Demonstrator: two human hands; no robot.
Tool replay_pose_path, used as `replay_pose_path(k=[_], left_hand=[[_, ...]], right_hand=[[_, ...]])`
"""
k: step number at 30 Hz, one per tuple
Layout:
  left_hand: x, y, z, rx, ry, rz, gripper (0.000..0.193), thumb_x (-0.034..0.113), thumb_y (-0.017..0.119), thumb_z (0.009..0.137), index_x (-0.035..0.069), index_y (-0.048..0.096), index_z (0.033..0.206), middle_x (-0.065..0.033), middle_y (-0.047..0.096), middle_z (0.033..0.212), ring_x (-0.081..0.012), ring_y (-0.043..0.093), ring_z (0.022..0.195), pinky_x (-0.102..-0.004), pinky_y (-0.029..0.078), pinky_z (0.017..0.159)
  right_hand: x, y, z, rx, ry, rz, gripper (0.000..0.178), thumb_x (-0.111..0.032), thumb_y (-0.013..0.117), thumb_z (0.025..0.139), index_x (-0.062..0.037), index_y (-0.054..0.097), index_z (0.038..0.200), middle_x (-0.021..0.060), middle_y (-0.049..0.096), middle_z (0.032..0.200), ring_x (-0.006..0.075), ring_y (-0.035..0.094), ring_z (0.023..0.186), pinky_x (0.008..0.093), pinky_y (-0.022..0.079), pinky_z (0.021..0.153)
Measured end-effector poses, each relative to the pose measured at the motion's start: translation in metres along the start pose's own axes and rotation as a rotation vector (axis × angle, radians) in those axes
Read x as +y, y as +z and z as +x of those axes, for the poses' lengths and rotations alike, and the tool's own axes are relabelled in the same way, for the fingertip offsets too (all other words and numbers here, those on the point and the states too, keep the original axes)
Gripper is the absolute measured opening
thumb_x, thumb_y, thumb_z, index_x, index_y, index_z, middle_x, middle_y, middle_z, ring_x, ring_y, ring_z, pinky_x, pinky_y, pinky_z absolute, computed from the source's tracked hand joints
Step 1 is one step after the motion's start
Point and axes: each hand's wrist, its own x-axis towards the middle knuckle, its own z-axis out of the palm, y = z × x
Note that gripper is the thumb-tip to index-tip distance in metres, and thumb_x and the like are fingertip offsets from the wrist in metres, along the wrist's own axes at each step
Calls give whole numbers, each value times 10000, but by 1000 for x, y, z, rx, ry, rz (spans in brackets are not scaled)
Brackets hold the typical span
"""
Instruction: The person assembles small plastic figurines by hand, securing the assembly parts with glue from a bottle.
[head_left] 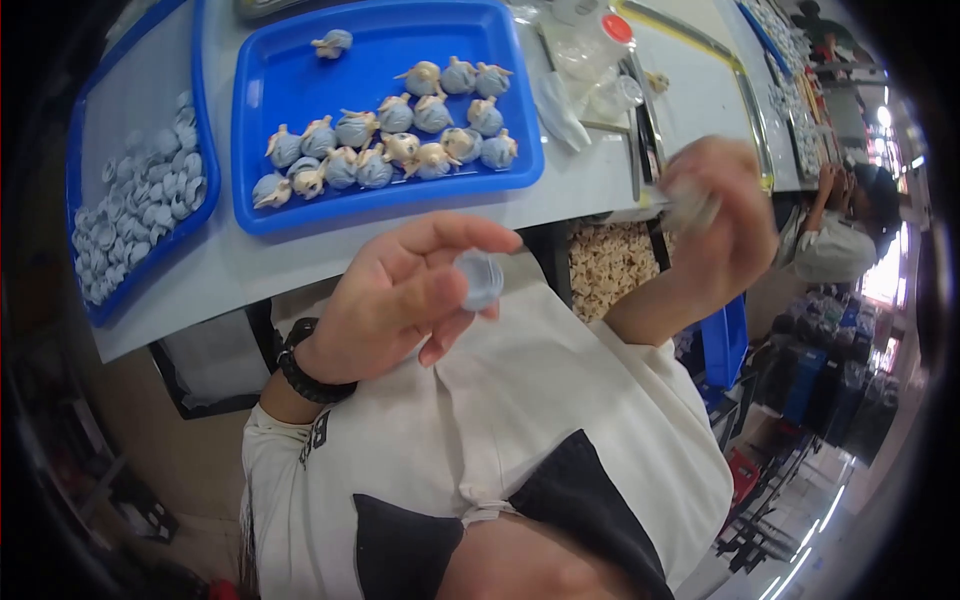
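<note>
Between the thumb and fingers of my left hand is a small, hollow grey-blue plastic shell, held in front of my chest. My right hand is raised over the table's edge on the right, smeared by motion. Its fingers are curled around a pale, blurred thing whose kind I cannot make out. Beyond my left hand lies a blue tray with several rows of small grey-and-cream figures. One figure sits apart at the tray's far left.
Another blue tray at left holds many loose grey shells. Below the table edge, a bin holds cream-coloured parts. A red-capped clear bottle and plastic bags are at the far right. Another person sits at right.
</note>
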Motion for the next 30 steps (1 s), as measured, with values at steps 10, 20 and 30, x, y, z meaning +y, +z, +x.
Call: replay_pose_path(k=[10,20,30], left_hand=[[-2,-3,-9,155,-33,100,451,275,561,830,-21,455,1153,-93,566,822,-45,450,516,-158,336,402],[-1,-4,-13,210,57,363,472,273,572,823,-23,471,1176,-66,595,814,-31,442,499,-159,349,441],[-1,-3,-12,221,75,470,519,282,599,810,-17,447,1207,-49,596,861,-18,442,520,-153,345,447]], right_hand=[[4,52,-10,-371,18,66,375,-104,736,590,-23,615,935,96,561,843,198,546,697,272,436,574],[0,55,-17,-336,102,25,467,-152,764,568,-33,613,994,108,548,843,196,552,688,279,460,583],[-2,55,-20,-346,176,93,477,-227,730,639,-5,599,1041,101,512,853,169,528,698,246,415,585]])
